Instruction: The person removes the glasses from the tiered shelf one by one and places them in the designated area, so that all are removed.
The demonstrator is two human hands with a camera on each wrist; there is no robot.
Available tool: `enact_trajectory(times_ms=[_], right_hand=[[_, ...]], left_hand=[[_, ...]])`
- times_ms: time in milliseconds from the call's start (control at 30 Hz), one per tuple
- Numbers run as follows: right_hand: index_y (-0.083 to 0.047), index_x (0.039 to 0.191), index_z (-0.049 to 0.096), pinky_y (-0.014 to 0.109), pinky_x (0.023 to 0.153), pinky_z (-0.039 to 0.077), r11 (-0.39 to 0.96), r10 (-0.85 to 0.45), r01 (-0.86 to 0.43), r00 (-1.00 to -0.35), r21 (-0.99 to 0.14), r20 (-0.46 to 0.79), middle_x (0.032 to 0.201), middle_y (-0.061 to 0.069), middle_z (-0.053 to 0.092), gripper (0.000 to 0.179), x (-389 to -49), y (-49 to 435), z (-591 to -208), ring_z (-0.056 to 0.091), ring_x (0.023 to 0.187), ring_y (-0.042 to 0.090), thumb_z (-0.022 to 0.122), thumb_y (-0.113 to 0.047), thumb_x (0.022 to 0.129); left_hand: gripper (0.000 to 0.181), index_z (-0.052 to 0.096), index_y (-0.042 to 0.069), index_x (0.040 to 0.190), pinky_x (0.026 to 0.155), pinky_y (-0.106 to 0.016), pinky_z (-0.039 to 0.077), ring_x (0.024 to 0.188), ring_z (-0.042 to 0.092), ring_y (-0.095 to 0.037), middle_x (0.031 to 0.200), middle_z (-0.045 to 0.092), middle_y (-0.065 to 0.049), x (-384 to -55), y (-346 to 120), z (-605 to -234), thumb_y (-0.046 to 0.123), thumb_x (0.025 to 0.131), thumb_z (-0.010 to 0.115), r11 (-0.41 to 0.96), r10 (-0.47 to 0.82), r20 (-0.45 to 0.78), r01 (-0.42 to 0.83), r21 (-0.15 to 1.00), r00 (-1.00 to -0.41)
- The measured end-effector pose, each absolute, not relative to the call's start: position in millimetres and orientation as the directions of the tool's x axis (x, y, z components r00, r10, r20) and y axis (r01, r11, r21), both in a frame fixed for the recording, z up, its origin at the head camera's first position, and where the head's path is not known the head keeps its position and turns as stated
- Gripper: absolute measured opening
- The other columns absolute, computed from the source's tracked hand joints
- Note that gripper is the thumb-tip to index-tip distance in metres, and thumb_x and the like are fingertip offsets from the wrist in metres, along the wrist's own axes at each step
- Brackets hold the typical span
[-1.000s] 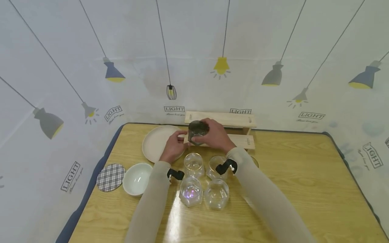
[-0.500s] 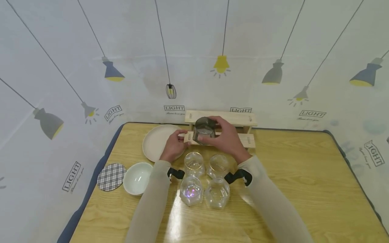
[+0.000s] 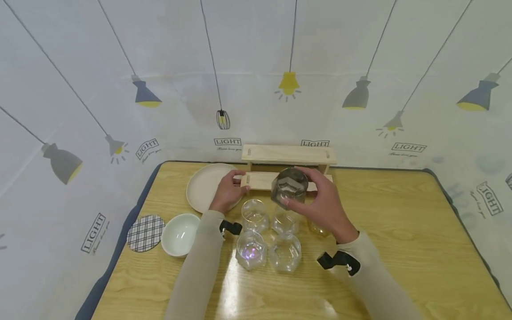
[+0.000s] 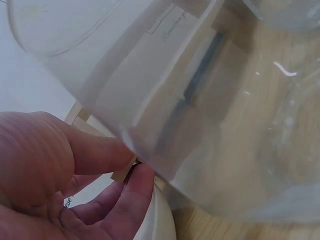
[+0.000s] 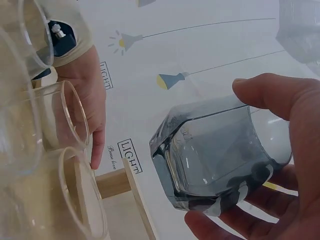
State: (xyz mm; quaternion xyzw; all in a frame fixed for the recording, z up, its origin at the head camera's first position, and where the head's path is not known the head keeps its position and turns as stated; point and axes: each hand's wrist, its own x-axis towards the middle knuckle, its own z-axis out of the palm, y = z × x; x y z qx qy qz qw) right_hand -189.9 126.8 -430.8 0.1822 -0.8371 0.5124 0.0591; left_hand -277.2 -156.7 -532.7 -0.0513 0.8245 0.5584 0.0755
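Observation:
My right hand [image 3: 328, 206] holds a smoky grey faceted drinking glass [image 3: 289, 189] by its sides, thumb on one side and fingers on the other. In the head view it overlaps the front step of a two-step wooden rack [image 3: 261, 180]. The right wrist view shows the tinted glass [image 5: 215, 150] lying sideways, with nothing visible inside. My left hand [image 3: 229, 193] pinches the left end of the rack's lower board between thumb and fingers; the left wrist view shows the fingertips [image 4: 142, 175] on that board end. Several clear faceted glasses [image 3: 285, 253] stand just in front of the rack.
Left of the rack lies a cream plate [image 3: 200, 191], partly behind my left hand. A white bowl [image 3: 181, 235] and a round checked coaster [image 3: 145, 233] sit further left. An amber-tinted glass [image 3: 318, 230] shows below my right hand. Behind stands a printed wall [image 3: 256, 53].
My right hand has carried the grey glass from the rack's left part rightward and toward me. The left hand keeps its pinch on the rack's end.

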Motion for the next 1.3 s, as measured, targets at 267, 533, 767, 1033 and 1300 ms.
enact_trajectory(times_ms=[267,533,767,1033,1300], right_hand=[[-0.027,0.149,0.057,0.033,0.086,0.061,0.449,-0.209,-0.384,-0.923,-0.807,0.324,0.135,-0.001,0.066,0.075,-156,161,-442,0.062,0.120,0.016,0.091,-0.022,0.083],[-0.017,0.148,0.059,0.029,0.077,0.063,0.460,-0.217,-0.455,-0.890,-0.762,0.400,0.136,0.004,0.066,0.082,-128,189,-463,0.062,0.117,0.015,0.094,-0.008,0.074],[-0.014,0.145,0.059,0.030,0.074,0.065,0.475,-0.243,-0.445,-0.895,-0.759,0.373,0.132,0.006,0.066,0.080,-111,207,-480,0.064,0.114,0.017,0.095,-0.007,0.074],[-0.016,0.143,0.059,0.032,0.072,0.064,0.539,-0.279,-0.396,-0.917,-0.743,0.286,0.127,0.005,0.068,0.077,-101,218,-508,0.066,0.110,0.016,0.096,-0.018,0.076],[-0.007,0.144,0.056,0.033,0.073,0.065,0.542,-0.342,-0.397,-0.909,-0.740,0.237,0.133,0.009,0.066,0.080,-98,220,-529,0.069,0.109,0.030,0.096,-0.021,0.077]], left_hand=[[0.051,0.061,0.014,0.142,0.095,-0.041,0.058,0.119,0.068,-0.032,0.126,0.069,-0.018,-277,-159,-534,0.011,0.094,0.078,0.394,0.007,-0.171,-0.154,0.906,-0.985],[0.051,0.061,0.015,0.143,0.097,-0.043,0.058,0.121,0.066,-0.032,0.128,0.068,-0.018,-276,-159,-532,0.011,0.095,0.078,0.396,0.003,-0.185,-0.169,0.903,-0.983],[0.050,0.061,0.016,0.142,0.096,-0.045,0.057,0.122,0.063,-0.032,0.130,0.066,-0.018,-276,-159,-531,0.012,0.096,0.078,0.398,0.001,-0.191,-0.175,0.900,-0.982],[0.051,0.061,0.016,0.144,0.099,-0.047,0.055,0.122,0.063,-0.032,0.131,0.066,-0.018,-277,-160,-535,0.014,0.096,0.078,0.421,-0.003,-0.188,-0.172,0.891,-0.982],[0.050,0.061,0.015,0.142,0.099,-0.047,0.055,0.121,0.064,-0.032,0.129,0.067,-0.018,-275,-156,-529,0.014,0.095,0.078,0.427,-0.002,-0.181,-0.164,0.889,-0.984]])
